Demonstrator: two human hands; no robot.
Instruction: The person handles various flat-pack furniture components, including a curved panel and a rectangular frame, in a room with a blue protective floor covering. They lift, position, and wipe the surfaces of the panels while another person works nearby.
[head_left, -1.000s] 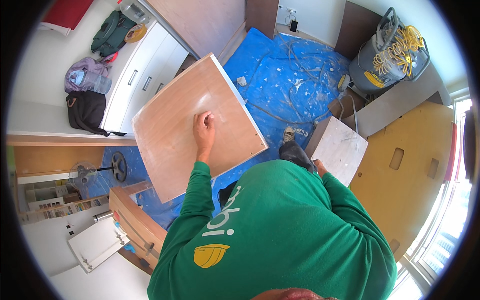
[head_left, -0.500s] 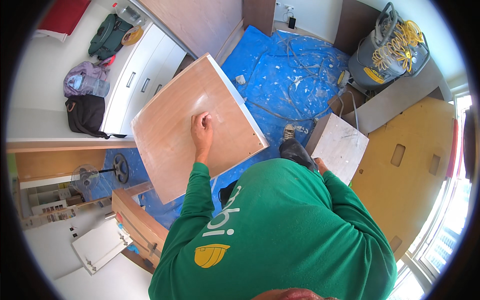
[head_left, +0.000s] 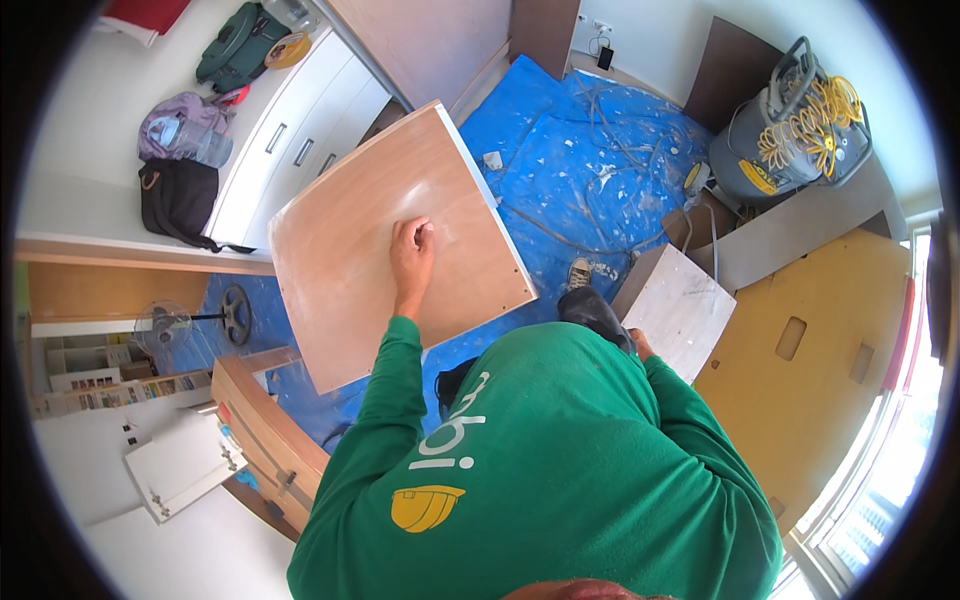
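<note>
My left hand (head_left: 412, 262) is over the flat wooden top of a large cabinet box (head_left: 350, 285) with white edges. Its fingers are curled together, and whatever they may hold is too small or hidden to make out. Whether the knuckles touch the wood is unclear. Low by my right leg, my right hand (head_left: 642, 343) is beside a smaller pale box (head_left: 682, 305) with a scuffed top. My sleeve and trouser leg cover part of that hand, so its fingers hardly show.
Blue sheeting (head_left: 545, 175) with white spots and loose cables covers the floor. A grey dust extractor (head_left: 755, 150) with a coiled yellow hose stands far right, near a leaning yellow board (head_left: 840, 300). Bags lie on the white counter (head_left: 80, 205) at left; a fan (head_left: 165, 328) is below.
The view has shifted slightly, so the surroundings sit a little differently. My left hand has turned a little, fingers still curled over the wooden top. My right hand stays by the smaller box.
</note>
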